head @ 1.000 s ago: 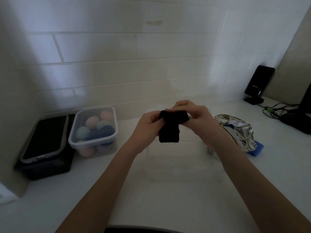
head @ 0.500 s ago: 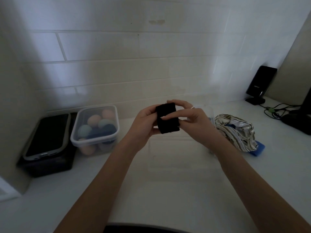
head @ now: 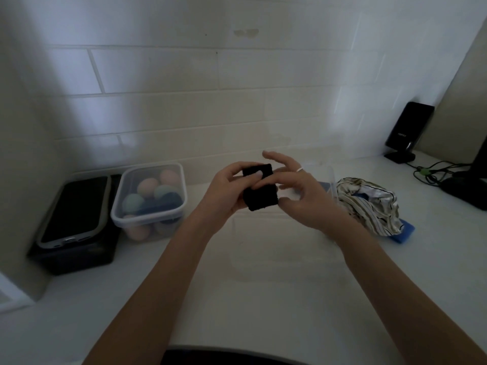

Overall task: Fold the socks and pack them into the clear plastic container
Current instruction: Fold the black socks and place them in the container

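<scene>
A folded black sock (head: 261, 192) is held in the air above the white counter. My left hand (head: 226, 191) grips its left side, thumb on the front. My right hand (head: 297, 188) touches its right side with a fingertip on the front, the other fingers spread apart. An empty clear plastic container (head: 326, 185) stands on the counter behind and below my hands, partly hidden by my right hand. A pile of striped and blue socks (head: 369, 206) lies to its right.
A second clear container (head: 150, 198) with pastel balls stands at the left, beside a black box with a dark lid (head: 73, 222). A black speaker (head: 407, 133) and cables (head: 434, 172) sit at the far right. A tiled wall runs behind.
The hanging black sock has been folded into a compact bundle. My right hand's fingers have spread away from it, and both hands shifted slightly left.
</scene>
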